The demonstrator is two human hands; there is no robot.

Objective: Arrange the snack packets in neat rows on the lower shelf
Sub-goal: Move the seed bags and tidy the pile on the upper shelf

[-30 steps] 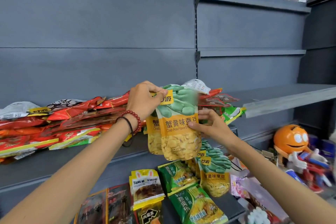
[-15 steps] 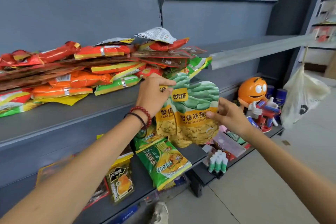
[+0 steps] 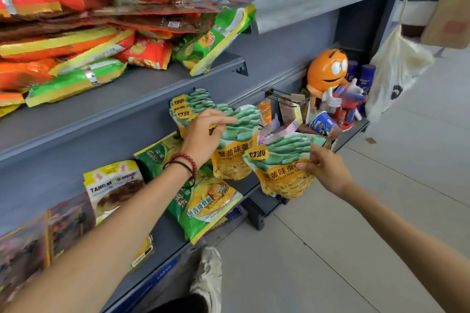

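My left hand (image 3: 206,134) grips the top of a green-and-yellow broad bean packet (image 3: 235,145) and holds it upright over the lower shelf (image 3: 175,239), in front of more of the same packets (image 3: 189,107) leaning against the back. My right hand (image 3: 324,168) pinches the right edge of a second broad bean packet (image 3: 282,165), held out past the shelf's front edge. Green rib-flavour packets (image 3: 208,203) and a yellow TANG packet (image 3: 114,185) lie on the shelf to the left.
The shelf above carries a loose heap of red, orange and green snack bags (image 3: 101,33). An orange character figure (image 3: 328,76) and small goods stand at the lower shelf's right end. A white plastic bag (image 3: 396,71) hangs at the right. My shoe (image 3: 207,277) is on the tiled floor.
Both hands have come down from the upper shelf to the lower one, and the two packets held together earlier are now apart, one in each hand.
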